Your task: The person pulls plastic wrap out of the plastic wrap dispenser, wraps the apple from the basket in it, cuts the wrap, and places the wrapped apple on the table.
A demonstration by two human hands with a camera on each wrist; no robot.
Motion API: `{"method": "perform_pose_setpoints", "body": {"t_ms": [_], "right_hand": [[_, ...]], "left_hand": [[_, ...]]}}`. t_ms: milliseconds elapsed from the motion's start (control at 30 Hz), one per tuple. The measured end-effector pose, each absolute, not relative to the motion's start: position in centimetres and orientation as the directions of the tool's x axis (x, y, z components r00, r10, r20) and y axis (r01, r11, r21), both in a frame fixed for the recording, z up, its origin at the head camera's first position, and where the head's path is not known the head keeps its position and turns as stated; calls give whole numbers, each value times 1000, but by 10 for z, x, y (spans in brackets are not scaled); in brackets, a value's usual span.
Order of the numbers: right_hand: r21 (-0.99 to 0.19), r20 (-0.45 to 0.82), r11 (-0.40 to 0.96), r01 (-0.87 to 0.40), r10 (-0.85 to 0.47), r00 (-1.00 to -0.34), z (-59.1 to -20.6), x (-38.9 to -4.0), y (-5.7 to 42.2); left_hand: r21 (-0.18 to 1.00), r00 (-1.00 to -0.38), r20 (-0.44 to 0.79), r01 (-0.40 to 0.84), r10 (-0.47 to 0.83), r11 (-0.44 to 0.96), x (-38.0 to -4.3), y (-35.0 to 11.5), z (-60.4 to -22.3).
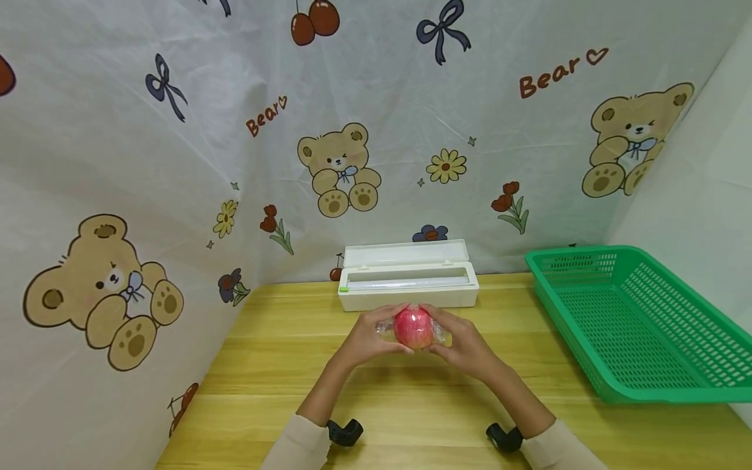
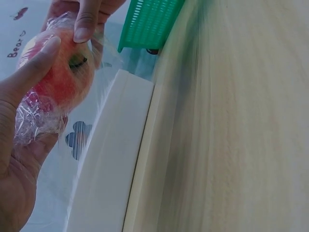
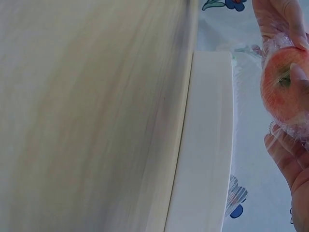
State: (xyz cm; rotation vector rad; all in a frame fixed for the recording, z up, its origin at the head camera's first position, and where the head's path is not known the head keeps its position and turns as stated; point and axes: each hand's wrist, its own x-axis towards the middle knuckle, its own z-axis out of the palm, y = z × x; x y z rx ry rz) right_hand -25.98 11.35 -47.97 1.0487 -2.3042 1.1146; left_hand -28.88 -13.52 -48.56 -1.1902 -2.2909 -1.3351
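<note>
A red apple (image 1: 414, 328) wrapped in clear plastic film is held above the wooden table between both hands. My left hand (image 1: 371, 338) grips its left side, thumb below and fingers above in the head view. On the other side my right hand (image 1: 461, 341) grips it the same way. Bunched film (image 2: 38, 118) sticks out at the sides of the apple, and the stem hollow shows in the left wrist view. Just behind the hands stands a white cling film box (image 1: 408, 299) with its lid raised and a roll of film inside.
A green plastic basket (image 1: 623, 390) stands at the right of the wooden table (image 1: 282, 385). Behind the table hangs a white cloth (image 1: 399, 98) printed with bears, flowers and bows. Each wrist wears a black camera mount (image 1: 345, 433).
</note>
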Motion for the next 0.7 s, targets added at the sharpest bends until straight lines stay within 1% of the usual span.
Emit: {"method": "perform_pose_setpoints", "body": {"t_ms": [200,400,700], "right_hand": [[-513,589,420,-748,-461,-663,-480,-260,116],[-522,578,418,-744,-468,-669,-480,-260,117],[-520,584,418,-745,-463,-667,-479,-259,118]], "left_hand": [[606,-621,546,756,563,246,-291,-133,-489],[562,-594,539,782,596,270,-290,-134,-488],[577,-618,509,762,599,295,-288,-133,-486]]}}
